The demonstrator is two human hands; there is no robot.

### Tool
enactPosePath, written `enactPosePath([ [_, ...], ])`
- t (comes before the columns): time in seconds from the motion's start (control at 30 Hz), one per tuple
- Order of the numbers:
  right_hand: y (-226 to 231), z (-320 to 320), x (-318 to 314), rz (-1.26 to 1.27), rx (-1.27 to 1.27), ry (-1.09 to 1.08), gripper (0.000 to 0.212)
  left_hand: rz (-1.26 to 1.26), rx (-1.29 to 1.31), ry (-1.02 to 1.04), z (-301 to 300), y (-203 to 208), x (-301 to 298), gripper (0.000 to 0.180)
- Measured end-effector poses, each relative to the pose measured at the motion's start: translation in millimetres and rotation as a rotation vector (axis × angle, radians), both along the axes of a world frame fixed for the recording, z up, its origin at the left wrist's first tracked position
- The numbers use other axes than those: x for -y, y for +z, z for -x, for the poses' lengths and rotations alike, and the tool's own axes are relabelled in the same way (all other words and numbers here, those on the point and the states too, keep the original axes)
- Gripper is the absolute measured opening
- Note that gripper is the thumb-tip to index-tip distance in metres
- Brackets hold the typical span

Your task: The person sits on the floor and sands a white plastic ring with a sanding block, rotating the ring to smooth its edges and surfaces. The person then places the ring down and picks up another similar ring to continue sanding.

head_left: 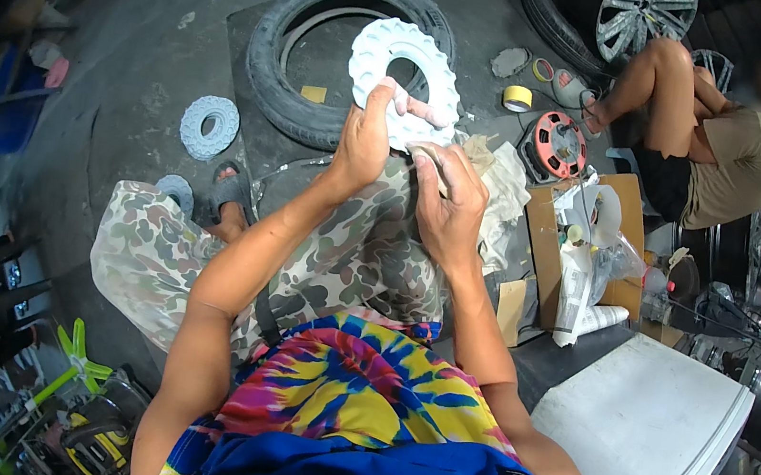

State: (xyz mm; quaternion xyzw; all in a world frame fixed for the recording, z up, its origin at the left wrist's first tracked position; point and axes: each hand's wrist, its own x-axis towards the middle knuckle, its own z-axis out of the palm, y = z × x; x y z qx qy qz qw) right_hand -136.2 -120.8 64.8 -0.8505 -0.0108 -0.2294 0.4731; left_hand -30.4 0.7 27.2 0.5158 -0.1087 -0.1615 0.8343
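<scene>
My left hand [366,144] is closed on a white ring [374,52] with a scalloped outer edge, held up over my camouflage-clad knees. White dust coats its fingertips, which reach through the ring's central hole. At the ring's lower right edge, my right hand [452,204] pinches a small tan folded piece [433,156] against it; whether this is sandpaper or cloth I cannot make out. A similar scalloped ring [191,131], greyer, lies on the floor to the left. Close to my left foot, another one [178,187] is partly hidden by my trouser leg.
Beyond my hands a black tyre [267,64] lies flat. To its right are yellow tape [517,99], a red and black cable reel [558,146] and pale rags [506,196]. A cardboard box [637,199] stands near a seated person [747,156]. A white-topped unit [643,435] is at lower right.
</scene>
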Motion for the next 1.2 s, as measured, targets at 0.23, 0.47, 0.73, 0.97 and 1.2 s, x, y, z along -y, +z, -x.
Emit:
enactPosePath([
  [0.23, -7, 8, 0, 0.177, 0.122, 0.045, 0.023, 0.025, -0.069, -0.028, -5, -9, 2, 0.045],
  [0.47, 2, -6, 2, 0.246, 0.116, 0.042, 0.019, -0.076, 0.032, -0.008, 0, -1, 2, 0.046],
  [0.73, -5, -6, -7, 0.179, 0.093, -0.011, 0.015, -0.035, -0.021, -0.018, 0, 1, 0, 0.043],
  [0.97, 6, -15, -5, 0.138, 0.070, 0.006, 0.014, -0.129, 0.073, -0.001, 0, -7, -1, 0.045],
  [1.2, 0, 0, -7, 0.190, 0.104, 0.013, 0.016, -0.025, -0.009, -0.094, 5, 4, -1, 0.040],
])
